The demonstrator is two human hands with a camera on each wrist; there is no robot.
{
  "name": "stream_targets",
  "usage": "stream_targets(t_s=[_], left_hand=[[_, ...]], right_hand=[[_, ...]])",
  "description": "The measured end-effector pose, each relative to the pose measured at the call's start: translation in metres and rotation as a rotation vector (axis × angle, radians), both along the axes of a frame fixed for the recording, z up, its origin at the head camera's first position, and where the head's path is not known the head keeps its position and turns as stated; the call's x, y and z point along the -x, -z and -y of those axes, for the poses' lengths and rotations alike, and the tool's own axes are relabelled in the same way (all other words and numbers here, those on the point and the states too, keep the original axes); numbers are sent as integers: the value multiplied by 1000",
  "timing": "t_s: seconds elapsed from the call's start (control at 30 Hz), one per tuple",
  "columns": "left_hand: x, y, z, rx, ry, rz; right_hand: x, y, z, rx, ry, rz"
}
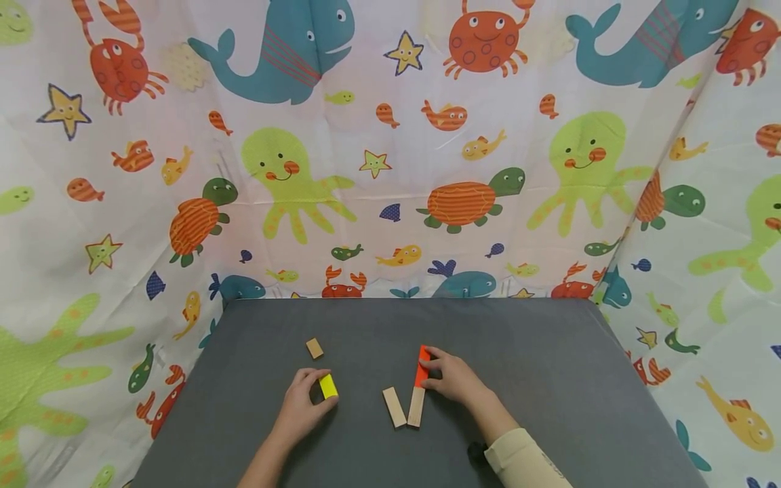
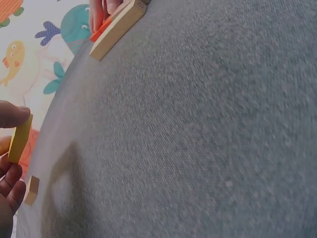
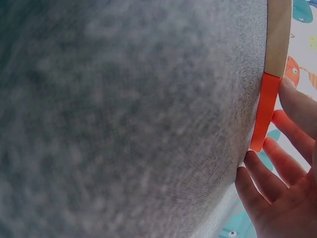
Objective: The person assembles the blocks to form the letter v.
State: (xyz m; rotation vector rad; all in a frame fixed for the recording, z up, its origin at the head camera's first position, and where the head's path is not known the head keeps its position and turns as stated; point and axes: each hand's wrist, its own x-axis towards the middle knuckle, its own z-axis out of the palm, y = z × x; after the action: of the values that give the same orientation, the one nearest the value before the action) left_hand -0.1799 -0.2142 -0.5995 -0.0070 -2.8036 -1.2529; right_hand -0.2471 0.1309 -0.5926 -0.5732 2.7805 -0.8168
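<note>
My left hand [image 1: 302, 405] pinches a small yellow block [image 1: 328, 386] between thumb and fingers. In the left wrist view, the yellow block [image 2: 20, 139] appears raised above the cloth. My right hand [image 1: 456, 377] holds an orange-red block [image 1: 422, 367], thumb near one end and fingertips toward the other. That block lies end to end with a plain wooden block [image 1: 415, 407], the two touching in the right wrist view. A second wooden block [image 1: 394, 407] slants beside it, their near ends close together. Beyond my left hand lies a smaller wooden block [image 1: 314, 348].
A dark grey cloth [image 1: 512, 339] covers the table. Behind it and at the sides hangs a white curtain [image 1: 378, 196] printed with sea animals. A small black object [image 1: 478, 453] sits by my right sleeve, its kind unclear.
</note>
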Motion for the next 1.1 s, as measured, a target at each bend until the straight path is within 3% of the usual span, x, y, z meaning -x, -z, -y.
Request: stream_targets(t_s=[0.57,1.1], left_hand=[[8,-7,-20,53,3,-8],[17,-11,-33,49,53,-30]], right_hand=[[0,2,0,0,14,2],[-1,1,0,18,5,3]])
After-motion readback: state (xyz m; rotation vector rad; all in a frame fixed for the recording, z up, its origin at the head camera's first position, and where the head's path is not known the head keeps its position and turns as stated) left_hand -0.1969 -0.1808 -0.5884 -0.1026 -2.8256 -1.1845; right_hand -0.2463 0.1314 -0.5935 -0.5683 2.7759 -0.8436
